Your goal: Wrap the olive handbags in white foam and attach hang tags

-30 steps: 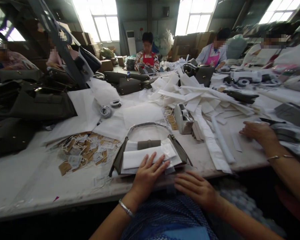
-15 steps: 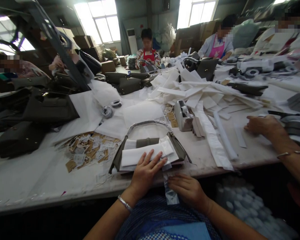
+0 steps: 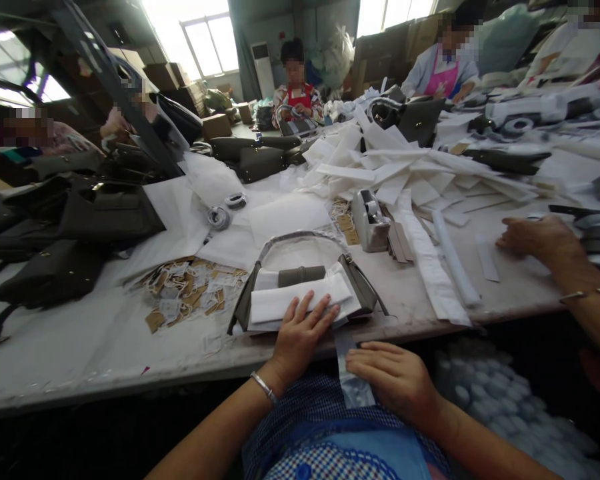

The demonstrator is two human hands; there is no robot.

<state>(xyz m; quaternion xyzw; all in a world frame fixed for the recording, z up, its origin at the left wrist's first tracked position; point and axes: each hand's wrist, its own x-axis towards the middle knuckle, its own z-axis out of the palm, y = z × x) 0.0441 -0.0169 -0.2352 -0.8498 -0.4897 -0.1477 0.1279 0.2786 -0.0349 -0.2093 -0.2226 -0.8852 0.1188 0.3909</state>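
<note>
A dark grey handbag (image 3: 365, 287) lies near the table's front edge, its wrapped handle (image 3: 305, 235) arching away from me. Folded white foam sheet (image 3: 275, 303) covers much of its near side. Flat on that sheet rests my left hand (image 3: 300, 333), fingers spread. From under the bag's near side a small clear plastic bag (image 3: 351, 380) hangs past the table edge. My right hand (image 3: 395, 377) has its fingers pressed together at the plastic's right edge; its thumb is hidden.
Paper tags with strings (image 3: 190, 293) lie left of the handbag. Behind it stand a tape dispenser (image 3: 371, 220) and a heap of white foam strips (image 3: 380, 167). Dark bags (image 3: 110, 213) pile up at left. A co-worker's hand (image 3: 535, 240) is at right.
The view has shifted slightly, so the table things appear a little further right. Both my hands keep their places at the handbag and plastic; the right hand sits slightly lower.
</note>
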